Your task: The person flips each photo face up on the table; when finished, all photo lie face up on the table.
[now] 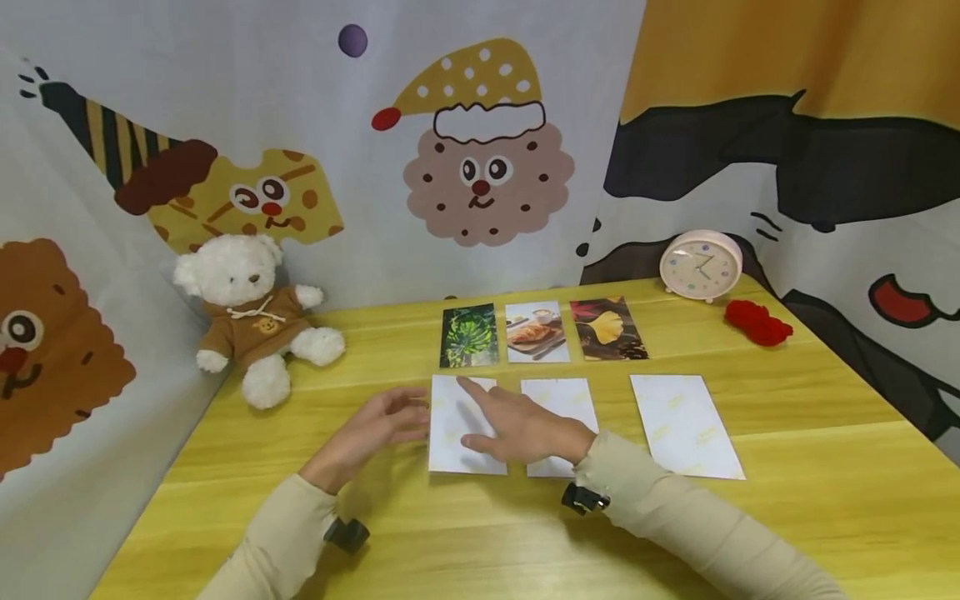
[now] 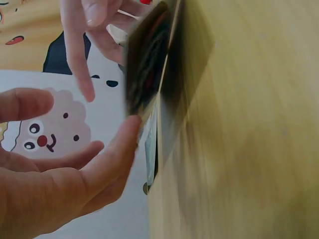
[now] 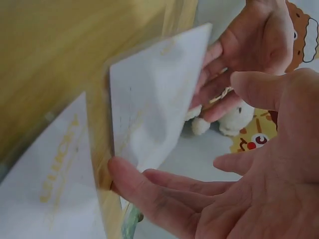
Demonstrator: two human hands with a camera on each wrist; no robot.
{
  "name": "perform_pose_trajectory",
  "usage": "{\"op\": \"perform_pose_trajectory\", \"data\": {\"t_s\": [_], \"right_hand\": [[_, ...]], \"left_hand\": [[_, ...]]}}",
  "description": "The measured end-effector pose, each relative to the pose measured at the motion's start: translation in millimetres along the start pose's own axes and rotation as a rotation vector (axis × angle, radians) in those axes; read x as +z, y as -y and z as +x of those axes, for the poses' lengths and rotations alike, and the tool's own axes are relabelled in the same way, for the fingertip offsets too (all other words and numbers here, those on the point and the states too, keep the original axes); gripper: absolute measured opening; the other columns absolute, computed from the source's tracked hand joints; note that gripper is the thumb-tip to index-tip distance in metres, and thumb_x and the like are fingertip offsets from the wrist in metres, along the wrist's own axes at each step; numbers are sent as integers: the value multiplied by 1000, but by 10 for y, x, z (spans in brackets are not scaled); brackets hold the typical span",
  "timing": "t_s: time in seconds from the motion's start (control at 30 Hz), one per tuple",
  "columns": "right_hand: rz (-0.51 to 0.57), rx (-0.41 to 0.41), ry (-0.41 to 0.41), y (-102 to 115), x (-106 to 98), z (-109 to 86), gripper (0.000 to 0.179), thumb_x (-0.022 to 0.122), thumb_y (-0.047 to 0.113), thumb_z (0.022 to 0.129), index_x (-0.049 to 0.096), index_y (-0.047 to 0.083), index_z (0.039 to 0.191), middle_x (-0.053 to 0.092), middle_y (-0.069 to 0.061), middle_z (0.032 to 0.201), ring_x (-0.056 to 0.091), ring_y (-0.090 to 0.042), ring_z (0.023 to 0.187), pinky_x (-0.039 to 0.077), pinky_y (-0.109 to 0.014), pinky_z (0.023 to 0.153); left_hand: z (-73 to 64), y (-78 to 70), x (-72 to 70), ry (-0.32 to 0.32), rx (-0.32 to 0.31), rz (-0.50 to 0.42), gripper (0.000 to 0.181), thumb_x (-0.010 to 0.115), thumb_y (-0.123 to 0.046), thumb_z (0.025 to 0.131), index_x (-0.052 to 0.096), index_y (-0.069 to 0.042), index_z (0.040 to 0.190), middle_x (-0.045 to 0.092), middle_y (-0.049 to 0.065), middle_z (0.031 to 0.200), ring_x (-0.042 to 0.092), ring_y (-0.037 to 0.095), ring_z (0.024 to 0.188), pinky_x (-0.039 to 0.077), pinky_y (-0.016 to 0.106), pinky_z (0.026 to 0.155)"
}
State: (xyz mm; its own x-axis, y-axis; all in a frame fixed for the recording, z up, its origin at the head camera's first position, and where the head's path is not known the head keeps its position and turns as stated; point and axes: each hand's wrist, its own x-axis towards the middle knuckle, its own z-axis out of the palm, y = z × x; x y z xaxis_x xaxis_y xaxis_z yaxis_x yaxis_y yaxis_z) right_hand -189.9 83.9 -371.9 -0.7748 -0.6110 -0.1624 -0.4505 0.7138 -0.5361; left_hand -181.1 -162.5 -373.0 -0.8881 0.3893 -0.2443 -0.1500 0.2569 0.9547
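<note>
A white-backed card [image 1: 453, 425] stands tilted, its left side raised off the table. Its dark picture side [image 2: 148, 55] faces left in the left wrist view, and its white back [image 3: 154, 94] appears in the right wrist view. At the raised edge, my left hand [image 1: 375, 427] has its fingers extended against the card, the thumb held apart. My right hand [image 1: 525, 427] reaches over the card with its index finger stretched to the far edge and its thumb apart. Partly under that hand lies a second white card [image 1: 558, 396]. Farther right rests a third white card [image 1: 686, 425].
Behind, three picture cards lie in a row: green plant [image 1: 469, 335], croissant with coffee [image 1: 537, 332], yellow leaf [image 1: 608, 329]. A white teddy bear [image 1: 258, 321] sits back left. A clock [image 1: 702, 265] and a red fuzzy item [image 1: 757, 322] stand back right, before a patterned curtain [image 1: 300, 67].
</note>
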Motion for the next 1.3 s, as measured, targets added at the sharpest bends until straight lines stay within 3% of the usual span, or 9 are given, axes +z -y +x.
{"op": "perform_pose_trajectory", "data": {"t_s": [0.23, 0.33, 0.47, 0.57, 0.77, 0.93, 1.1, 1.2, 1.3], "right_hand": [[-54, 18, -21, 40, 49, 17, 80, 47, 55, 102, 6, 23, 164, 58, -18, 144, 62, -27, 123, 48, -49, 109], [-77, 24, -35, 51, 56, 18, 79, 46, 55, 102, 6, 25, 164, 64, -17, 133, 67, -20, 95, 55, -41, 87], [-92, 23, -46, 80, 58, 17, 76, 45, 54, 103, 6, 29, 163, 63, -17, 118, 56, -15, 67, 49, -31, 60], [-96, 22, -51, 95, 63, 9, 73, 45, 52, 103, 8, 31, 163, 60, -19, 120, 55, -15, 65, 46, -29, 55], [-94, 35, -41, 91, 65, 8, 69, 43, 54, 103, 9, 37, 162, 56, -20, 130, 56, -17, 71, 47, -30, 57], [-82, 37, -26, 79, 42, -2, 69, 40, 56, 103, 7, 40, 161, 53, -21, 137, 57, -17, 74, 48, -30, 59], [-23, 10, -20, 58, -2, -17, 69, 40, 55, 104, 7, 38, 162, 57, -16, 125, 57, -15, 75, 49, -31, 60], [23, -24, -30, 43, -31, -19, 69, 42, 51, 105, 9, 33, 162, 58, -13, 118, 57, -15, 80, 50, -32, 65], [79, -71, -48, 31, -52, -16, 69, 44, 46, 105, 12, 27, 163, 59, -13, 123, 60, -16, 92, 54, -34, 77]], "left_hand": [[72, 20, 28, -15, 20, -48, 59, 47, -12, 105, 22, 9, 154, 46, 30, 143, 63, 18, 113, 50, 44, 111], [99, 31, 37, -12, 44, -54, 60, 46, -10, 105, 20, 9, 155, 45, 30, 143, 63, 11, 108, 52, 38, 109], [134, 38, 64, -20, 75, -27, 59, 48, -4, 102, 24, 7, 154, 48, 30, 140, 64, 10, 105, 55, 34, 103], [148, 33, 96, -19, 89, 5, 60, 52, -2, 99, 29, 3, 155, 51, 27, 138, 65, 15, 109, 55, 37, 102], [159, 28, 119, -3, 84, 14, 64, 59, -5, 98, 31, -7, 156, 50, 24, 141, 59, 29, 125, 52, 39, 105], [170, 33, 127, 25, 102, 4, 66, 59, -6, 99, 29, -8, 158, 45, 25, 149, 52, 38, 133, 51, 42, 108], [190, 35, 143, 51, 132, -13, 67, 58, -10, 101, 25, -9, 159, 37, 26, 156, 44, 46, 140, 48, 48, 112], [200, 25, 160, 67, 148, -39, 66, 56, -12, 102, 23, -10, 160, 35, 25, 159, 45, 46, 140, 46, 50, 113], [201, 9, 178, 82, 164, -54, 66, 55, -14, 104, 21, -10, 160, 33, 26, 159, 48, 43, 138, 49, 48, 111]]}}
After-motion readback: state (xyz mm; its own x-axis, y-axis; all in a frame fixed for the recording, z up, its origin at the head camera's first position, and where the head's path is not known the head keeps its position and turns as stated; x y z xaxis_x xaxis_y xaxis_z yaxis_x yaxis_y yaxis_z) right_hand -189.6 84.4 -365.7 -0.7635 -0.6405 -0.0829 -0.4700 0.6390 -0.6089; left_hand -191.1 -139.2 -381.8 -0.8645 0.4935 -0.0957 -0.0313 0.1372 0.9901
